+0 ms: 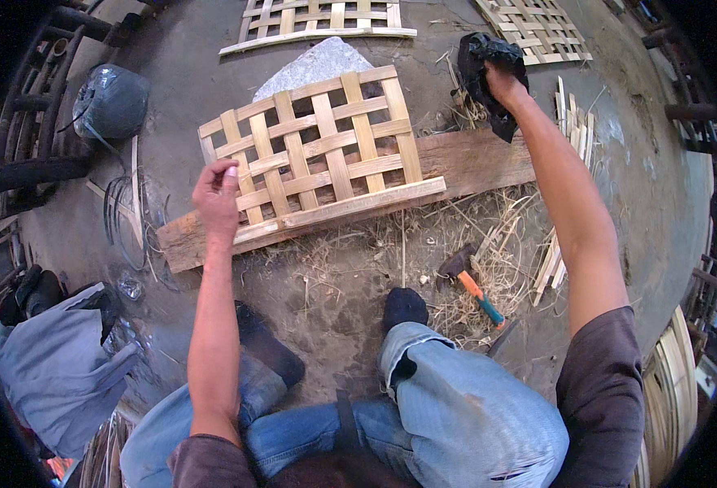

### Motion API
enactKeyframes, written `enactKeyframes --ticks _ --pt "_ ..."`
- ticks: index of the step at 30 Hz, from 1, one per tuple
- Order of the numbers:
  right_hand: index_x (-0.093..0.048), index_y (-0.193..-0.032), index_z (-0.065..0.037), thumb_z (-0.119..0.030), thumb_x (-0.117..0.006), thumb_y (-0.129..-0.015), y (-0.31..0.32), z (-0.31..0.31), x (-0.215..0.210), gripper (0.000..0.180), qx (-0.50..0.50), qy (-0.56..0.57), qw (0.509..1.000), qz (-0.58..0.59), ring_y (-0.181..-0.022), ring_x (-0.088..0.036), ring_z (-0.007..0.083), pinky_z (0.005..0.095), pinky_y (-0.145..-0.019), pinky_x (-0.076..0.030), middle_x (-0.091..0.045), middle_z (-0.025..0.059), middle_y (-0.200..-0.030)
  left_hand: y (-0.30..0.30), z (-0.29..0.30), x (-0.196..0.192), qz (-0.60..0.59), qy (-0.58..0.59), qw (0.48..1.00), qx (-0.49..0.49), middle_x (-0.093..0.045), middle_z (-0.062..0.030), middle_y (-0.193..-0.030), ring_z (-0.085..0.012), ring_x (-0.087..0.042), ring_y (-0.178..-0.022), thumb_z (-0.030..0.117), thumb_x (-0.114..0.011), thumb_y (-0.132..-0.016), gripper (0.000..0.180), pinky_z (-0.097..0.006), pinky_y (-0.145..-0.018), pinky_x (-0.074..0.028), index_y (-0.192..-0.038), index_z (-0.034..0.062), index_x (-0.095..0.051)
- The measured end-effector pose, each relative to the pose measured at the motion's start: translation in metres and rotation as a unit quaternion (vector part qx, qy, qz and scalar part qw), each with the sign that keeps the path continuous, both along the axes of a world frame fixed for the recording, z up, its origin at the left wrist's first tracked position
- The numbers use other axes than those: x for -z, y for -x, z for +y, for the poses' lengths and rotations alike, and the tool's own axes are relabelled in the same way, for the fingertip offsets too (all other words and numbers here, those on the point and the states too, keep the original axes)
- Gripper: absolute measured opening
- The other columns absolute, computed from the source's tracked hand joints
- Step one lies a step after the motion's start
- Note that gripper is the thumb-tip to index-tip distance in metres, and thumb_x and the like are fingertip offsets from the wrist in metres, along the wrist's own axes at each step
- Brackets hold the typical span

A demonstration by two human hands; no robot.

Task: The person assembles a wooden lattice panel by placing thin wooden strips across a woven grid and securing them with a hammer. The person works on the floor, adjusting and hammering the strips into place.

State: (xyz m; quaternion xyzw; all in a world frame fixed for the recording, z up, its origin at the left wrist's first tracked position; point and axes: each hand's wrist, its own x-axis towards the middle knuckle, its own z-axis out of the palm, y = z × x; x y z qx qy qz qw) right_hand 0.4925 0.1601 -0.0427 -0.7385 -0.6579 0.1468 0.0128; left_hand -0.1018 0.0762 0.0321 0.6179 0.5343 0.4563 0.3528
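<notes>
Bamboo slats already cross over and under each other across most of the lattice panel [318,154], which lies tilted on the long wooden plank [472,163] in front of my knees. The weave looks complete to me and a thicker strip runs along its near edge, so I judge the weaving done and the fixing of that edge still in hand; whether any nails are in I cannot tell. Two more finished panels [318,20] lie farther off on the concrete floor. Well apart from the panel, up to my right, sits a crumpled black plastic bag [489,69], and my right hand [501,81] is stretched out at full arm's length into it, fingers buried so I cannot tell how they are set. My left hand [216,191] hovers bent at the wrist over the panel's near left corner, fingertips pressed together as if pinching something too small to see. An orange-handled hammer [472,285] lies untouched in the straw beside my foot.
</notes>
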Motion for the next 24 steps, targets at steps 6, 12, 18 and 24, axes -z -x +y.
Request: enactKeyframes --ticks 6,12,18,24 --pt "-0.048 -0.143 -0.01 -0.042 -0.032 -0.105 -0.024 -0.001 0.012 0.053 0.009 -0.072 0.997 0.013 -0.134 -0.046 0.0411 0.0462 -0.111 -0.038 -0.05 0.0239 -0.143 0.005 0.015 -0.005 0.004 -0.028 0.999 -0.016 -0.068 -0.0019 -0.098 -0.0082 -0.06 -0.089 0.007 -0.062 -0.097 0.011 -0.024 -0.082 -0.048 -0.103 0.0007 -0.067" --pt "-0.062 -0.123 -0.01 -0.027 -0.045 -0.101 -0.004 -0.003 -0.011 0.033 -0.033 -0.08 0.984 -0.153 -0.104 -0.064 0.0419 0.0515 -0.086 -0.054 -0.067 0.0254 -0.104 -0.001 0.018 -0.007 0.021 -0.03 0.999 -0.019 -0.067 0.0005 -0.094 -0.006 -0.059 -0.084 0.01 -0.064 -0.096 0.011 -0.023 -0.076 -0.048 -0.102 0.0025 -0.069" --pt "-0.063 -0.106 -0.004 -0.011 -0.063 -0.092 0.014 -0.036 -0.057 0.016 -0.044 -0.273 0.959 -0.061 -0.082 -0.069 0.0391 0.0455 -0.069 -0.054 -0.068 0.0217 -0.085 -0.023 0.016 -0.008 0.043 -0.018 0.999 -0.011 -0.068 0.0011 -0.09 -0.0067 -0.06 -0.081 0.011 -0.064 -0.096 0.01 -0.023 -0.074 -0.049 -0.101 0.0053 -0.07" --pt "-0.066 -0.107 -0.005 -0.013 -0.075 -0.088 0.15 -0.181 -0.152 0.023 0.128 -0.244 0.923 0.268 -0.081 -0.064 0.0132 0.0295 -0.076 -0.052 -0.069 0.0051 -0.087 -0.135 -0.068 -0.045 0.04 0.028 0.987 0.152 -0.07 -0.0051 -0.099 -0.0153 -0.066 -0.092 0.011 -0.07 -0.089 0.015 -0.03 -0.084 -0.053 -0.102 0.0053 -0.068"
